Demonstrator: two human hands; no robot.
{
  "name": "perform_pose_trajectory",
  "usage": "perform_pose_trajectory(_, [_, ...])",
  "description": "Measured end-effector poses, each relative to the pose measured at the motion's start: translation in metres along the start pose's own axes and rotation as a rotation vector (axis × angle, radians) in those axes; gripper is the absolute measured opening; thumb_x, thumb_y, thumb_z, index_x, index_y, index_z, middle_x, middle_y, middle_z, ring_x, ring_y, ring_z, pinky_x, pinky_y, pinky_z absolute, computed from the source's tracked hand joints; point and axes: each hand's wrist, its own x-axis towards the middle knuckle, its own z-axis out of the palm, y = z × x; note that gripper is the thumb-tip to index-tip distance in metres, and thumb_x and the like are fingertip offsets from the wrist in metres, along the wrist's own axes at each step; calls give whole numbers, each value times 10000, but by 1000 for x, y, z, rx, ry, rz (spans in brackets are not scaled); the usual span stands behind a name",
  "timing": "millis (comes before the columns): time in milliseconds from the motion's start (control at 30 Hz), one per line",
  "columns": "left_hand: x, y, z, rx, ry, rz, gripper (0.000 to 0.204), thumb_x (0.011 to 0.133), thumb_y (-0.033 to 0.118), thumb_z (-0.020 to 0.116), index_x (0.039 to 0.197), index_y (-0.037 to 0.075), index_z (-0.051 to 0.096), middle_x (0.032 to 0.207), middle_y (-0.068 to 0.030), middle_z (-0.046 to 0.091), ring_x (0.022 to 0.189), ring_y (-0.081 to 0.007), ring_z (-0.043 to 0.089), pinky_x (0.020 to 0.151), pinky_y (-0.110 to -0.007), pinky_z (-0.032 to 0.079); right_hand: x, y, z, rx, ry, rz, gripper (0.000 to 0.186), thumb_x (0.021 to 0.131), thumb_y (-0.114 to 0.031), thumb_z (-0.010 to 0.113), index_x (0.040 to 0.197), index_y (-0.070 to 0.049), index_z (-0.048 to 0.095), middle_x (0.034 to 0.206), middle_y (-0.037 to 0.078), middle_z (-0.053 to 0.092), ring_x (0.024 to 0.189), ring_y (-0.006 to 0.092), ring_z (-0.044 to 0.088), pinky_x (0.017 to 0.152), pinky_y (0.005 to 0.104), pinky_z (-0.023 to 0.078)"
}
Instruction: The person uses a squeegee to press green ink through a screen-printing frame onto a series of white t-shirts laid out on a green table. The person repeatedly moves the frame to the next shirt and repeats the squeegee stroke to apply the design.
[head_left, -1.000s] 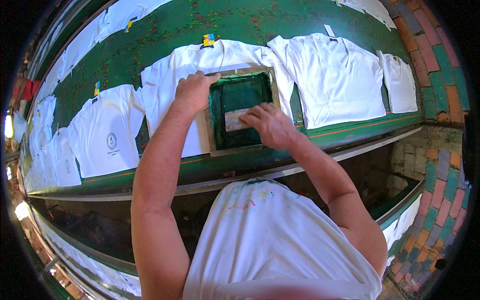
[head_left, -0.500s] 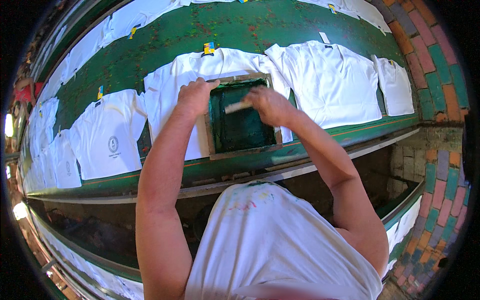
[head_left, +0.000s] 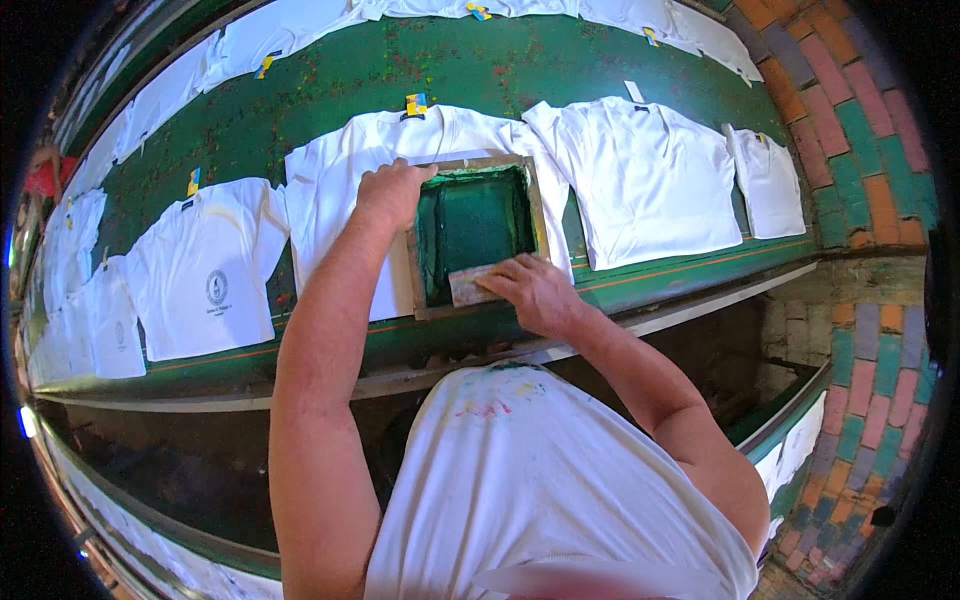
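Observation:
A wooden-framed printing screen [head_left: 476,235] with dark green mesh lies on a white T-shirt [head_left: 350,200]. At its far left corner, my left hand [head_left: 392,190] is closed on the frame. My right hand [head_left: 535,292] grips a squeegee [head_left: 468,288], a flat pale wooden one, at the near edge of the mesh. The lower side of the squeegee meets the screen near the frame's front bar. The part of the shirt beneath the screen is hidden.
The shirt lies on a long green table [head_left: 400,60]. To its left is a shirt with a dark round print [head_left: 217,287]; to its right, a plain white shirt [head_left: 645,185]. More shirts line the far edge. A brick walkway [head_left: 870,200] runs along the right.
My right hand has drawn the squeegee from the far part of the screen down to its near edge. My left hand stays on the frame's corner.

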Motion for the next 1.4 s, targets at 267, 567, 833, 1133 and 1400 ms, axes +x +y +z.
perform_pose_trajectory(267, [1, 2, 3, -25, 0, -28, 578, 1057, 85, 651, 1549, 388, 672, 1396, -134, 709, 1288, -365, 728, 1068, -549, 562, 64, 71, -17, 22, -33, 41, 408, 938, 21, 630, 1317, -79, 743, 1255, 196, 757, 1213, 455, 689, 1057, 541, 566])
perform_pose_trajectory(567, [6, -2, 4, -19, 22, -12, 738, 921, 76, 795, 1571, 397, 651, 1370, -176, 727, 1220, -411, 755, 1040, -545, 607, 90, 76, -14, -50, 40, 110, 470, 921, 2, 661, 1354, -139, 777, 1268, 183, 767, 1215, 410, 718, 1044, 515, 578])
perform_pose_trajectory(833, [5, -3, 8, -42, 12, 8, 622, 1038, 89, 683, 1578, 397, 652, 1374, -179, 724, 1269, -388, 741, 1065, -546, 595, 24, 19, 1, -14, 55, 5, 535, 858, 4, 650, 1367, -109, 767, 1234, 152, 758, 1140, 381, 719, 1004, 496, 577])
perform_pose_trajectory(1133, [0, -14, 13, -110, 46, 62, 936, 774, 57, 945, 1613, 322, 625, 1368, -201, 713, 1286, -404, 716, 1067, -512, 589, -26, -13, 17, -44, 111, -19, 438, 926, -161, 732, 1362, -133, 747, 1242, 105, 736, 1193, 329, 696, 999, 471, 566])
perform_pose_trajectory(1400, [-42, -19, 50, -562, 165, -345, 704, 814, 50, 938, 1480, 59, 710, 1381, -254, 742, 1147, -359, 779, 988, -445, 620, -78, 10, -6, 128, 374, -71, 432, 869, -111, 845, 1292, -83, 761, 1322, 127, 730, 1265, 369, 684, 1037, 507, 564])
